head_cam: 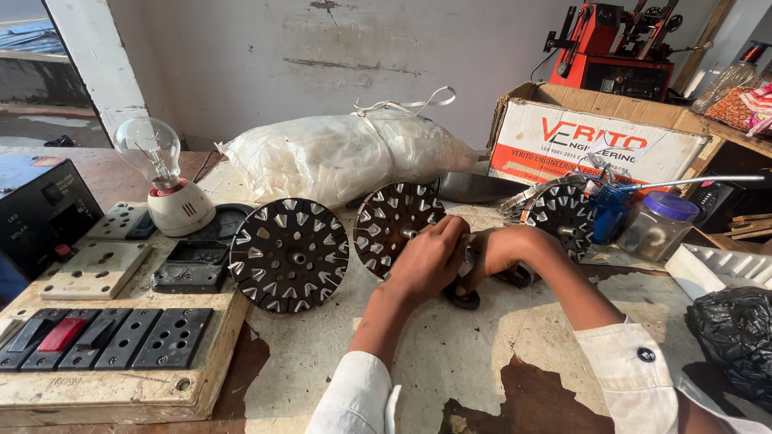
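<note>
My left hand (430, 259) and my right hand (500, 251) meet at the middle of the bench, fingers closed around a small dark part between them; what it is stays hidden. A dark ring-shaped piece (465, 300) lies on the bench just under my left hand. Behind my left hand a dark slotted motor core (390, 219) with white slot liners leans tilted. A second core (289, 254) lies to its left, and a third (563, 213) stands to the right, behind my right hand.
A wooden switch and socket board (104, 337) with a clear bulb (153, 149) fills the left. A tied white plastic bag (338, 157) lies at the back. A cardboard box (599, 137), a purple-lidded jar (655, 225), a white tray (724, 269) and a black bag (736, 337) crowd the right.
</note>
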Tool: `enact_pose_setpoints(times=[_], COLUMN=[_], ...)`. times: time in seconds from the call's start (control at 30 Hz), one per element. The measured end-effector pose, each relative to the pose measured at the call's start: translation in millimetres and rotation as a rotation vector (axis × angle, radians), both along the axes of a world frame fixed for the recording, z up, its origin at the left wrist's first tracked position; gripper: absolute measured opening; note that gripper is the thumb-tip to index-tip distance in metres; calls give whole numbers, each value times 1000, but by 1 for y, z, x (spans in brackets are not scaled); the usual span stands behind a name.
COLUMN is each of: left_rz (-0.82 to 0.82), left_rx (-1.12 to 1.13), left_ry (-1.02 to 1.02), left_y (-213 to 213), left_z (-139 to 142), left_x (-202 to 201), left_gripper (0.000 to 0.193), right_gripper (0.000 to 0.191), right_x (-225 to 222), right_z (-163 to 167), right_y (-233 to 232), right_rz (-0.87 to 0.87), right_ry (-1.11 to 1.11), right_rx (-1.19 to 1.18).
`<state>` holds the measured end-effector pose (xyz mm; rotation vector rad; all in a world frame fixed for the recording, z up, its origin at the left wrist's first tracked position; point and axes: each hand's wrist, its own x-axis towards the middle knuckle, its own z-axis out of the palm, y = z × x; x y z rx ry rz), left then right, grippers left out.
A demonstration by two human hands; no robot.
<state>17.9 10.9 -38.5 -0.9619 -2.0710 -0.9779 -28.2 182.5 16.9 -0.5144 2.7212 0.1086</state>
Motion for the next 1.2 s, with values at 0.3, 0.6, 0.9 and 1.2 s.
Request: enact_pose_setpoints(times=[0.3, 0.6, 0.9, 1.2], left_rz=[-64, -225, -466, -463], left_rx=[874, 1023, 1136, 1083], left_ry=[-173, -249, -478, -579], left_y=[-43, -49, -23, -5], left_z=[14, 13, 2, -9], left_x=[-36, -42, -36, -33], left_gripper=[10, 25, 22, 24], right_gripper=[61, 24, 37, 55], right_x=[-27, -85, -45, -22], right_z=[-10, -46, -34, 9], right_y=[1, 42, 29, 38], right_rz=[-226, -381, -201, -151], right_ry=[-88, -895, -828, -817], right_rx=[-347, -1631, -1445, -1510])
